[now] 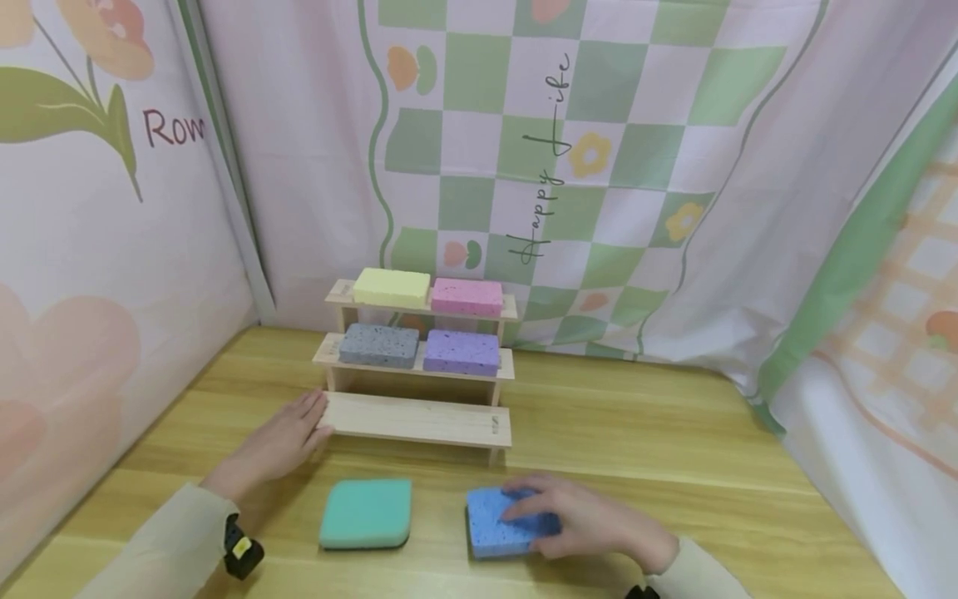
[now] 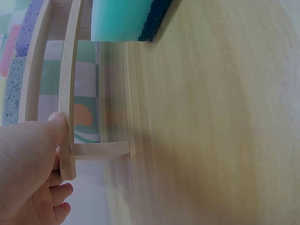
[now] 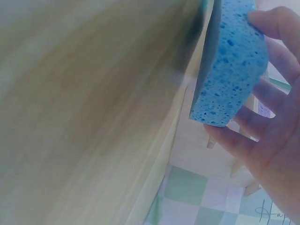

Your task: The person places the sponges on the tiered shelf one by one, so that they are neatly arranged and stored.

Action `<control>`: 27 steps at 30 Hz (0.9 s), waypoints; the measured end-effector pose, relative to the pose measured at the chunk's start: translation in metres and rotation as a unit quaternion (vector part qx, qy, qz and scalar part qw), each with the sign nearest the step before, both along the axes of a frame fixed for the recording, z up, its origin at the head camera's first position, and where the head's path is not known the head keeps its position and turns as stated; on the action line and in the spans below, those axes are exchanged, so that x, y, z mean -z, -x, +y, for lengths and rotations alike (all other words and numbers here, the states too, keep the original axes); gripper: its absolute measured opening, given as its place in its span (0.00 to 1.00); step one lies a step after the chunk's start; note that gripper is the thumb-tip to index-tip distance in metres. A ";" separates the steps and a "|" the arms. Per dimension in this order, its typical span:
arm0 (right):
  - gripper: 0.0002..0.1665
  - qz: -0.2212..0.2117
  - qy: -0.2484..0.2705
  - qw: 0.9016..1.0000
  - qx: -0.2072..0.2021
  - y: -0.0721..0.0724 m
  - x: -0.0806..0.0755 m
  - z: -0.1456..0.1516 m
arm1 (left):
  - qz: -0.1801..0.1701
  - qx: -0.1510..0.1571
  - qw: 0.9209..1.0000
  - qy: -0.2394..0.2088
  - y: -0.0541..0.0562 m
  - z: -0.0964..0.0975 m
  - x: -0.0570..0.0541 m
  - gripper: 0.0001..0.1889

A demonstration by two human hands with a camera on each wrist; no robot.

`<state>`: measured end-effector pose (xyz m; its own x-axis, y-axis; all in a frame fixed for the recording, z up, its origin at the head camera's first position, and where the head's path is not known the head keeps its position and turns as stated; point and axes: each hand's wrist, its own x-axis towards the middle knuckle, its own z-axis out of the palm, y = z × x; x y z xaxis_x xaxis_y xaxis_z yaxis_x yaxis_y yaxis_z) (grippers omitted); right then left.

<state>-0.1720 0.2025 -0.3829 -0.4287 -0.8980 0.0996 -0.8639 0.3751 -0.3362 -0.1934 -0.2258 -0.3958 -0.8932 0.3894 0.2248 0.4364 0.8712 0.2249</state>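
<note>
My left hand (image 1: 280,445) holds the left end of the lowest tier of a three-tier wooden stand (image 1: 415,418). In the left wrist view the thumb lies against the board's front edge, with the fingers round its end. My right hand (image 1: 576,516) grips a blue sponge (image 1: 490,524) low over the tabletop in front of the stand, fingers spread across it. The right wrist view shows thumb and fingers along the edges of this pitted blue sponge (image 3: 234,61). Between the hands lies a teal sponge (image 1: 367,512) with a dark scouring underside.
On the top tier sit a yellow sponge (image 1: 392,287) and a pink sponge (image 1: 467,296). A grey sponge (image 1: 379,345) and a purple sponge (image 1: 461,352) occupy the middle tier. Patterned curtains (image 1: 554,200) hang behind and beside the wooden table (image 1: 636,441).
</note>
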 end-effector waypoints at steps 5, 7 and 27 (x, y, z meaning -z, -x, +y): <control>0.25 0.013 0.022 1.000 0.000 0.001 -0.003 0.002 | 0.007 0.001 1.000 0.003 0.001 0.000 0.001 0.29; 0.24 0.019 0.027 0.999 0.004 0.001 -0.004 0.003 | 0.009 0.001 1.000 0.003 0.001 0.000 0.001 0.29; 0.23 0.108 0.064 0.992 -0.005 0.013 -0.028 -0.004 | 0.009 -0.001 1.000 0.005 0.001 -0.002 0.002 0.28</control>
